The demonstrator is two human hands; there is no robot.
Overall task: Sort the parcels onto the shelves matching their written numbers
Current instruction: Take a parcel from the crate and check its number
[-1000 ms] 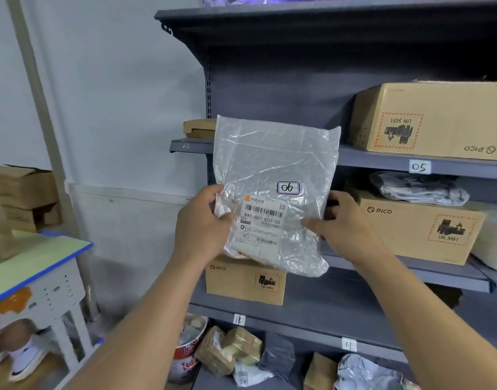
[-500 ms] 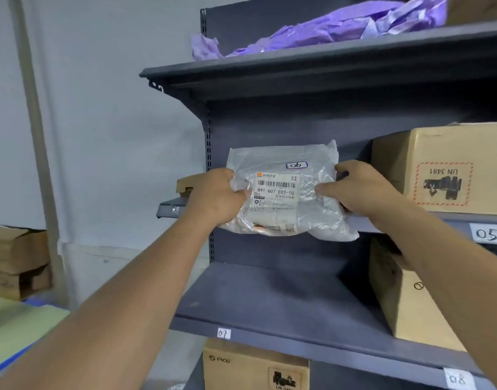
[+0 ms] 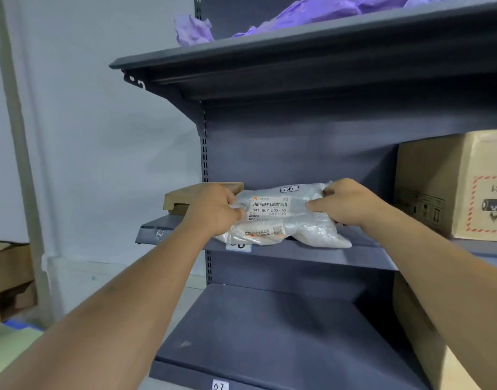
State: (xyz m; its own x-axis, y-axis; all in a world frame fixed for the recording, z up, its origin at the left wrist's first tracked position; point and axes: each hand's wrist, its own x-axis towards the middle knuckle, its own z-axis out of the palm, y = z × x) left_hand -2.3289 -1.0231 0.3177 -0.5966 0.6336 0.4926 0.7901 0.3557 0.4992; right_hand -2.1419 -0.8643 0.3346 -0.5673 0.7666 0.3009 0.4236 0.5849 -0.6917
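Lower shelf (image 3: 270,333) at 6 o'clock: deck bare on the left and centre, tag "07" (image 3: 219,385) on its front lip, a brown carton (image 3: 419,333) against its 3 o'clock side.

Middle shelf (image 3: 326,254), frame centre: plastic parcel (image 3: 289,220) lies flat on it, printed label up and handwritten number tag at the far edge, reading upside down. The parcel's near edge overhangs the lip and covers the top of the shelf tag (image 3: 239,245); the number is half hidden, possibly 06.

Left hand (image 3: 213,209) grips the parcel's 9 o'clock end, fingers curled. Right hand (image 3: 351,204) pinches the 3 o'clock end, thumb on top.

Flat cardboard piece (image 3: 191,192) just beside the left hand at 9 o'clock. Large carton (image 3: 452,187) at 3 o'clock, with open deck between it and the parcel.

Top shelf (image 3: 270,52) at 12 o'clock holds purple wrapping (image 3: 312,9).
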